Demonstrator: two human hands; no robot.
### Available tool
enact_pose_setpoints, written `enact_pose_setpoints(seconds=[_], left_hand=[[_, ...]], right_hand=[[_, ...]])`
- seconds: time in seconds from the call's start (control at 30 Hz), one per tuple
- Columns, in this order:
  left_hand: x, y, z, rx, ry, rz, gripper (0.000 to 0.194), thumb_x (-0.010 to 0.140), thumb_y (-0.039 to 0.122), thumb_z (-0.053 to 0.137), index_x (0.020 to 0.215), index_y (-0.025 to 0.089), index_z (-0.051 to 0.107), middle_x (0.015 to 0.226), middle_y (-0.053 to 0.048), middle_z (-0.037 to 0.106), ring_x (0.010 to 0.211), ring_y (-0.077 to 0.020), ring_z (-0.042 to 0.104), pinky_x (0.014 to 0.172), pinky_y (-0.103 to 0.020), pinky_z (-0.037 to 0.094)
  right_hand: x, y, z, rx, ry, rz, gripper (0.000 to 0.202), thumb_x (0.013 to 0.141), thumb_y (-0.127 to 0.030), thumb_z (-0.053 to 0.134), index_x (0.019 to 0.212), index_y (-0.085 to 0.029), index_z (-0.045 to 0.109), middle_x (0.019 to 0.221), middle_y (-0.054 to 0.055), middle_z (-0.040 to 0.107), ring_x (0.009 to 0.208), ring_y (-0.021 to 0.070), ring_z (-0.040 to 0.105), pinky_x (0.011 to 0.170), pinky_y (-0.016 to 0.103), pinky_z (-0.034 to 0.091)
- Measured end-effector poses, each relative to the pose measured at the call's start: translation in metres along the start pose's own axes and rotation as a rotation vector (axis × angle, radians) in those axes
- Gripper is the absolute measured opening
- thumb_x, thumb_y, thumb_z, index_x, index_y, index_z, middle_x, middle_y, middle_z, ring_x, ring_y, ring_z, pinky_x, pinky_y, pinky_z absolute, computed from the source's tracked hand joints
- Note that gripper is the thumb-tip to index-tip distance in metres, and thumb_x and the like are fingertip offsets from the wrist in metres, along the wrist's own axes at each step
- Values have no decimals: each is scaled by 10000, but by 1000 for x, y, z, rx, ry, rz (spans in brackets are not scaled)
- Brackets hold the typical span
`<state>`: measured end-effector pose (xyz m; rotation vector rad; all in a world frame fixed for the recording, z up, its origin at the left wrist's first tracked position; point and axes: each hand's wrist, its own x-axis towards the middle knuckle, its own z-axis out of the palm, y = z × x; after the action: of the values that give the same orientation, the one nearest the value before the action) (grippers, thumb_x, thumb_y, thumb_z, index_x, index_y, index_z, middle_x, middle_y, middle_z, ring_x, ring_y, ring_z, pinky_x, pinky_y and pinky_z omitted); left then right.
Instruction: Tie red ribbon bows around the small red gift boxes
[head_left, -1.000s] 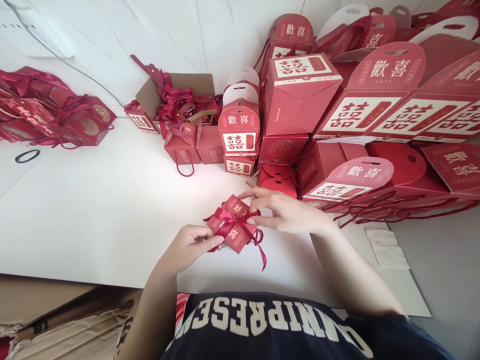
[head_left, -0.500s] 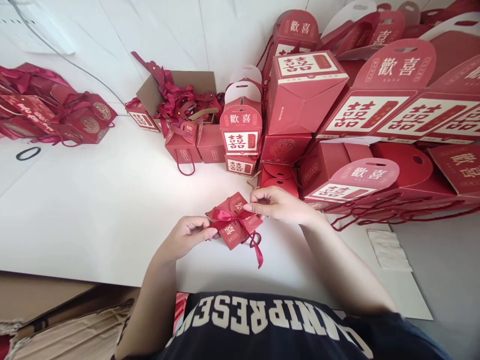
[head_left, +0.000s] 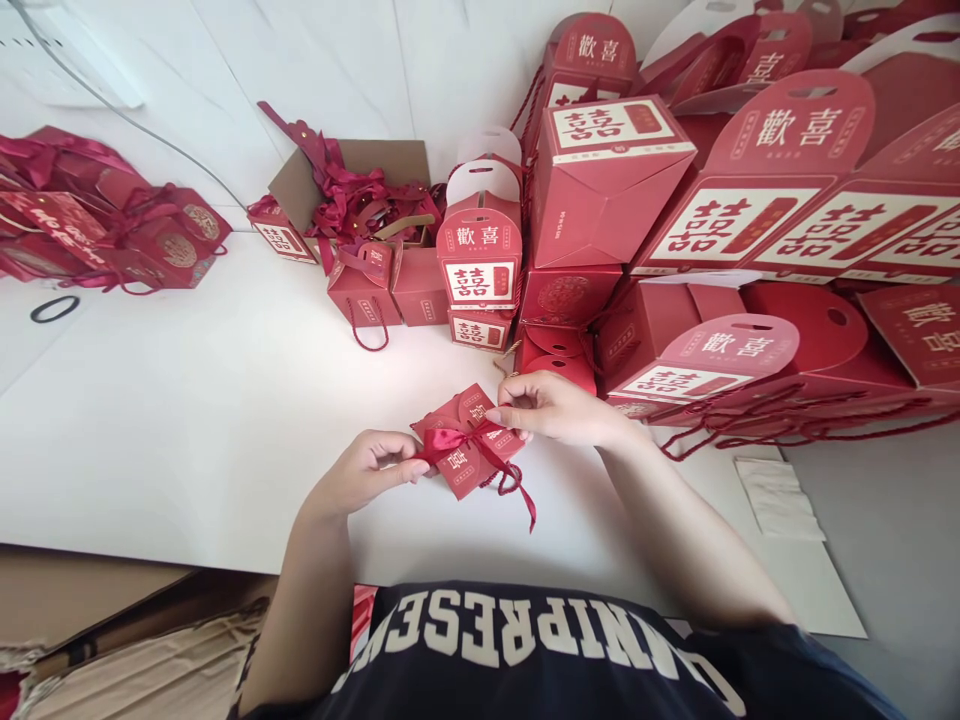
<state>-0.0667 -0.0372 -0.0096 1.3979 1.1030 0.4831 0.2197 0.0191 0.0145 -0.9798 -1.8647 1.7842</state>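
A small red gift box (head_left: 463, 486) with pale printed characters stands on the white table in front of me. Across its top lies a dark red satin ribbon (head_left: 448, 439), tied in a bow, with one tail hanging over the near right side beside a twisted cord handle (head_left: 511, 477). My left hand (head_left: 367, 470) pinches the ribbon at the box's left side between thumb and fingers. On the other side my right hand (head_left: 553, 408) is closed on the ribbon at the upper right, its fingertips close above the box.
Stacked red gift boxes (head_left: 750, 220) fill the right and back right. An opened carton (head_left: 382, 158) holding ribbons stands against the wall. More ribboned boxes (head_left: 172, 235) sit at the far left, near a black ring (head_left: 55, 309). White tissues (head_left: 778, 497) lie at the right.
The hanging ribbon tail has swung slightly to the right. Both hands keep their hold on the ribbon, and the left has shifted a little to the left.
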Motion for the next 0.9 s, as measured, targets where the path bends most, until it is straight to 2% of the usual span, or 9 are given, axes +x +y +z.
enact_pose_setpoints(seconds=[0.27, 0.33, 0.43, 0.47, 0.53, 0.6, 0.63, 0.73, 0.9], left_hand=[[0, 2, -4, 177, -24, -33, 344, 855, 419, 634, 651, 143, 625, 716, -23, 653, 723, -154, 587, 709, -266, 448], [-5, 7, -7, 230, -85, -70, 315, 852, 434, 636, 720, 153, 688, 786, -36, 694, 779, -176, 618, 739, -272, 458], [-15, 21, -13, 335, -170, -140, 280, 827, 455, 661, 874, 184, 712, 897, -37, 710, 850, -200, 638, 742, -271, 467], [-19, 27, -16, 382, -143, -142, 281, 829, 458, 658, 917, 194, 694, 918, -33, 701, 862, -197, 635, 742, -268, 467], [-23, 40, -20, 465, 13, -85, 277, 854, 453, 631, 987, 211, 636, 949, -24, 666, 883, -180, 611, 762, -263, 463], [-21, 53, -22, 514, 166, 33, 277, 872, 431, 613, 1049, 219, 585, 968, -25, 619, 891, -162, 575, 788, -260, 457], [-18, 58, -23, 528, 190, 97, 290, 867, 415, 622, 1076, 220, 572, 961, -24, 594, 885, -156, 557, 794, -258, 453], [1, 70, -24, 545, 51, 213, 356, 829, 383, 672, 1132, 220, 580, 794, 18, 491, 747, -123, 492, 696, -225, 428], [32, 76, -29, 507, -274, 137, 247, 826, 358, 656, 1006, 191, 628, 643, 64, 310, 570, -86, 290, 513, -203, 271]], right_hand=[[4, 1, 3, -230, 63, -85, 436, 942, -510, 507, 664, -177, 463, 611, -58, 348, 577, 89, 346, 536, 230, 279], [1, -2, 3, -227, 107, -119, 360, 953, -495, 500, 780, -181, 532, 657, -52, 411, 615, 98, 394, 579, 231, 323], [-9, -14, 3, -278, 268, -141, 257, 973, -450, 495, 1044, -208, 549, 733, -43, 515, 646, 111, 457, 631, 243, 373], [-14, -20, 4, -316, 332, -154, 239, 982, -428, 486, 1068, -212, 542, 752, -36, 540, 652, 114, 474, 641, 248, 382], [-26, -33, 10, -413, 412, -215, 206, 999, -380, 468, 999, -199, 566, 801, -10, 583, 693, 121, 515, 676, 255, 402], [-36, -44, 24, -535, 386, -320, 229, 1004, -343, 469, 900, -181, 594, 836, 17, 602, 741, 130, 540, 708, 261, 417], [-39, -47, 34, -595, 343, -374, 218, 1004, -319, 470, 915, -177, 609, 847, 29, 606, 763, 139, 545, 713, 265, 424], [-39, -47, 70, -870, 233, -536, 232, 1000, -298, 470, 908, -174, 643, 980, 73, 625, 861, 185, 536, 750, 308, 438], [-15, -25, 114, -1305, 248, -651, 200, 955, -167, 491, 880, -154, 676, 1242, 126, 574, 1012, 249, 495, 794, 376, 441]])
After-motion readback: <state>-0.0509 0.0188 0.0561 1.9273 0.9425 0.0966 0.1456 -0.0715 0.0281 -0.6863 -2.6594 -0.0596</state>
